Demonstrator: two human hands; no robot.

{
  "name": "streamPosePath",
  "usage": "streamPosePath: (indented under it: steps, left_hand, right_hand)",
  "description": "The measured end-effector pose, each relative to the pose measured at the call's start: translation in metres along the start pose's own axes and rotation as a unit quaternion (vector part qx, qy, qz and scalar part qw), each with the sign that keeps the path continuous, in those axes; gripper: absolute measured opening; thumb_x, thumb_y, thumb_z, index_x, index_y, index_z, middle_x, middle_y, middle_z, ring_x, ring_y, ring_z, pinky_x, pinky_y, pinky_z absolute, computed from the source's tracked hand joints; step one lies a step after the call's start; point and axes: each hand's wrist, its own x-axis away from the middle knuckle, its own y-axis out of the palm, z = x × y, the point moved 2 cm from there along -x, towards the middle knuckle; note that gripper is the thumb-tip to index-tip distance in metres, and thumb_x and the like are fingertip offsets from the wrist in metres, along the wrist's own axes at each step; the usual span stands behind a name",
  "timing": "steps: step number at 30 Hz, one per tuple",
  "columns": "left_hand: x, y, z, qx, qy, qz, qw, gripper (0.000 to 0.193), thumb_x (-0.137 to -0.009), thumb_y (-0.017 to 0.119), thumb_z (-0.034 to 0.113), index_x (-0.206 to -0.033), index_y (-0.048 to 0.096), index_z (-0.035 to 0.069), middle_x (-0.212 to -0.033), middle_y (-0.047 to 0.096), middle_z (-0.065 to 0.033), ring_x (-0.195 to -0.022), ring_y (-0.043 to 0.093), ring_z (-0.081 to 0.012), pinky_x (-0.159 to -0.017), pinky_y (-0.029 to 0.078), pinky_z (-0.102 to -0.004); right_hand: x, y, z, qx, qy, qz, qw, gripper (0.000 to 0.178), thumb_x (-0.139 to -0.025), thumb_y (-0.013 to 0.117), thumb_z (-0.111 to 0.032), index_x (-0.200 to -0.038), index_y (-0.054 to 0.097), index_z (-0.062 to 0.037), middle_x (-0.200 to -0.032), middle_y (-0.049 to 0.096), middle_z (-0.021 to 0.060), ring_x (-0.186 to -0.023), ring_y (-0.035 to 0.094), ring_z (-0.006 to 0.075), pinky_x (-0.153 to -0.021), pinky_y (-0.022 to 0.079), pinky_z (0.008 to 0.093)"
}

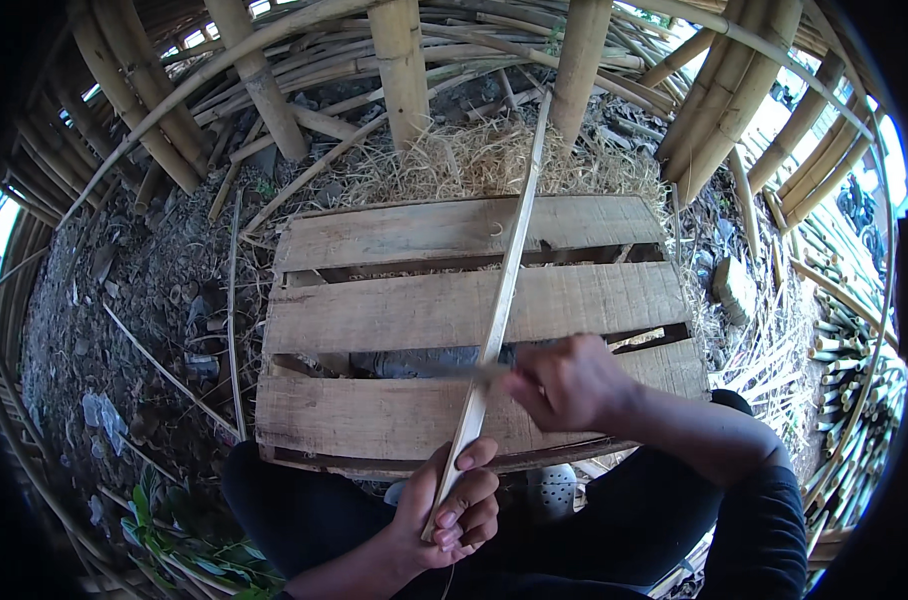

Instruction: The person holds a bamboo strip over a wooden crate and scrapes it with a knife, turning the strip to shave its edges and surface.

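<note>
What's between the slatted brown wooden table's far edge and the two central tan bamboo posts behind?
Head view: mostly a heap of thin straw-coloured shavings, crossed by a long pale flat strip.

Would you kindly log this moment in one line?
left hand: holds pale strip | right hand: holds blurred tool | strip: slants over slatted table

1. Over my remote feed I take this for a rough, open-sided bamboo workshop.
2. Thick bamboo posts (401, 75) frame it, and I see daylight through the gaps.
3. The floor is bare, littered earth (64, 330).
4. Pale shavings (454, 165) heap beyond a low slatted wooden bench (404, 310), with a thin pale strip (519, 240) held across it.
5. Off to the right I see cut canes (854, 400) stacked.
</note>
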Motion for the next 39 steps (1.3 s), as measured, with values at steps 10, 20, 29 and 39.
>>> streamPosePath:
  steps: [10, 20, 29, 39]
  left_hand:
    - [-0.005, 0.009, 0.002, -0.056, 0.073, -0.036, 0.995, 0.056, -0.102, 0.029, 0.017, -0.15, 0.004, 0.003, -0.05, 0.049, -0.0002, -0.033, 0.041, -0.0069, -0.03, 0.024, -0.0199]
    - [-0.003, 0.009, 0.003, -0.052, 0.073, -0.048, 0.995, 0.056, -0.102, 0.028, 0.017, -0.148, 0.004, -0.001, -0.05, 0.049, -0.0017, -0.031, 0.041, -0.008, -0.029, 0.025, -0.0199]
    - [-0.006, 0.006, -0.001, -0.156, 0.061, 0.044, 0.985, 0.052, -0.104, 0.026, 0.028, -0.146, 0.021, -0.002, -0.048, 0.047, -0.0022, -0.034, 0.044, -0.0108, -0.032, 0.03, -0.023]
    - [-0.007, 0.01, -0.005, -0.517, 0.134, 0.185, 0.825, 0.046, -0.102, 0.037, 0.038, -0.125, 0.045, -0.001, -0.061, 0.053, -0.0068, -0.048, 0.058, -0.0143, -0.044, 0.052, -0.0265]
  right_hand:
    - [-0.009, -0.01, 0.019, -0.051, 0.065, 0.008, 0.997, 0.043, -0.097, 0.051, -0.033, -0.066, 0.056, -0.0034, -0.045, 0.05, 0.005, -0.036, 0.05, 0.0233, -0.041, 0.043, 0.0411]
    - [0.011, -0.013, 0.001, -0.389, 0.269, -0.07, 0.878, 0.038, -0.09, 0.063, -0.033, -0.073, 0.065, 0.0015, -0.054, 0.05, 0.001, -0.051, 0.045, 0.0074, -0.046, 0.035, 0.0291]
    - [0.015, -0.004, 0.007, -0.382, 0.25, -0.156, 0.876, 0.029, -0.087, 0.067, -0.025, -0.073, 0.067, 0.0008, -0.052, 0.051, 0.0005, -0.048, 0.045, 0.0062, -0.043, 0.033, 0.0275]
    - [0.023, 0.006, 0.005, -0.373, 0.255, -0.023, 0.892, 0.036, -0.081, 0.076, -0.036, -0.074, 0.065, -0.0025, -0.056, 0.048, -0.0018, -0.049, 0.044, 0.0082, -0.048, 0.036, 0.0249]
